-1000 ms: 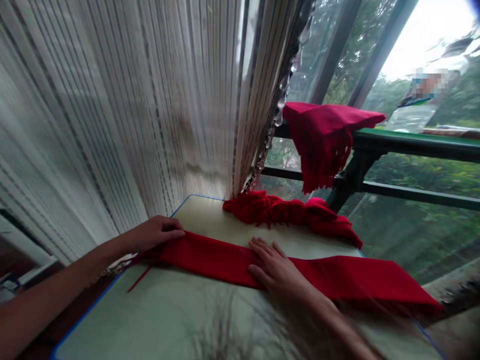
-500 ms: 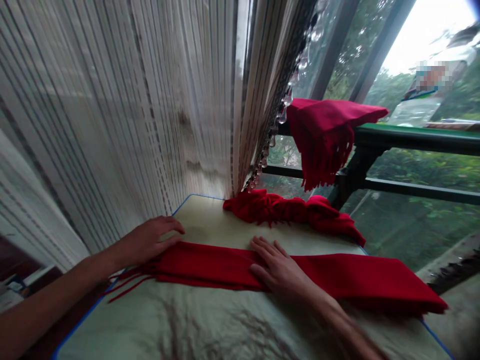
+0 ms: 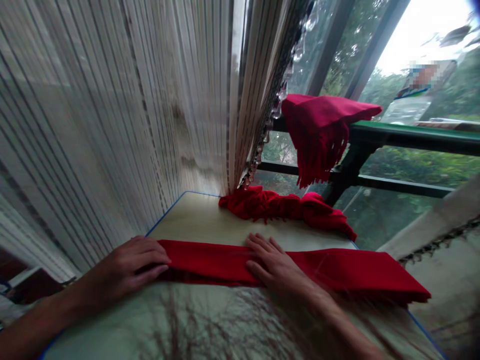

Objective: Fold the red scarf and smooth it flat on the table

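A long red scarf, folded into a narrow strip, lies across the pale tabletop. At its left end is my left hand, with fingers and thumb closed round the cloth; the fringe there is hidden behind this hand. My right hand rests flat on the middle of the strip, palm down and fingers spread, holding nothing. The scarf's right end reaches towards the table's right edge.
A crumpled red scarf lies along the table's far edge. Another fringed red scarf hangs over the dark window rail. String curtains fall along the left side. A clear plastic package stands by the window.
My left hand has come down and nearer, from above the scarf's fringed end to closing on it and covering the fringe. My right hand stays flat on the scarf. The view has shifted slightly.
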